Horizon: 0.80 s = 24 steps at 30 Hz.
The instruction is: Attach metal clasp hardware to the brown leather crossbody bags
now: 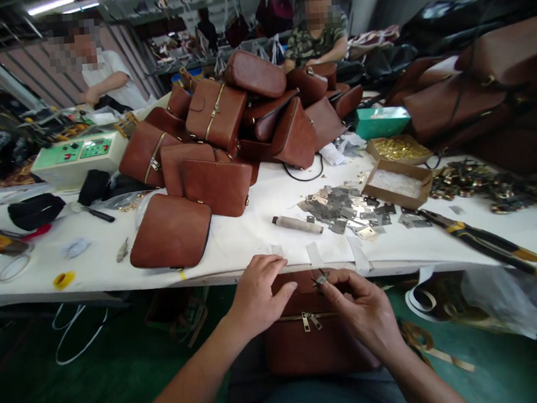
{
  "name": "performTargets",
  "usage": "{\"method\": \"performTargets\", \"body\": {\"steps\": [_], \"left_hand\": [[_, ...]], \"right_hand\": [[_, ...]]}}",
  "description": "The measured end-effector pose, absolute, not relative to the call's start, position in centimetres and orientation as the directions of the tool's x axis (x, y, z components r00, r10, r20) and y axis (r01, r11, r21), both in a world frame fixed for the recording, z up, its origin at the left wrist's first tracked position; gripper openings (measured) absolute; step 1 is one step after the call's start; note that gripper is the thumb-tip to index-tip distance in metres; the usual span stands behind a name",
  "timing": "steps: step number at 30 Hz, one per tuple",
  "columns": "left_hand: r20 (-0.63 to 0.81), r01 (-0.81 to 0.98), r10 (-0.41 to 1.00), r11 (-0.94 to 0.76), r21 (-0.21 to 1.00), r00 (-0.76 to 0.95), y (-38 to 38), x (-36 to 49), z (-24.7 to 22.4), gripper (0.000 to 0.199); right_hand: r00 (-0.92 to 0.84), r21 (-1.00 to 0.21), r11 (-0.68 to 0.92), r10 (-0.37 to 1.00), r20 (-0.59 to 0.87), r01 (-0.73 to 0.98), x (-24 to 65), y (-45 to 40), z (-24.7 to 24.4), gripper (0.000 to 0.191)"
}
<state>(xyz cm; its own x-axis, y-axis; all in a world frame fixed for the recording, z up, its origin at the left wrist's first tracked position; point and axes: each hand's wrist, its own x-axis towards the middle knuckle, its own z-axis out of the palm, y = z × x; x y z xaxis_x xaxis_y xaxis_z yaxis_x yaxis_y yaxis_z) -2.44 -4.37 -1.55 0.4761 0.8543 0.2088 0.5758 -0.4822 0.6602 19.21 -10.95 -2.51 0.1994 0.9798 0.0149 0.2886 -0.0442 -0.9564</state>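
A brown leather bag (319,347) with a brass zipper and two pulls lies on the lap, against the table's front edge. Over its upper right part, my right hand (365,306) pinches a small metal piece with dark prongs (321,279) between thumb and fingertips. My left hand (260,293) rests at the bag's upper left, fingers stretched and thumb apart, with nothing in it. Beyond the hands, a wrapped stick-like tool (297,224) and a heap of flat metal plates (344,207) lie on the white table (249,247).
Brown bags (216,112) are piled at the table's middle. Black-and-yellow pliers (483,239) lie right, near a cardboard box of small pieces (397,184) and metal hardware (478,186). A control box (79,158) stands left. Two people (114,77) (317,34) sit across the table.
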Motion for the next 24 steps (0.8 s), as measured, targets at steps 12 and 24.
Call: {"method": "performTargets", "body": {"steps": [12, 24], "left_hand": [[0.045, 0.786, 0.817, -0.567, 0.246, 0.575, -5.2, -1.1, -2.8, 0.035], [-0.066, 0.691, 0.794, -0.481, 0.539, 0.604, -4.4, -1.5, -2.8, 0.012]], "right_hand": [[0.098, -0.859, -0.025, 0.995, 0.03, 0.512, 18.6, -12.3, -5.6, 0.02], [0.067, -0.856, -0.064, 0.997, -0.034, 0.513, 18.4, -12.6, -6.3, 0.02]]}}
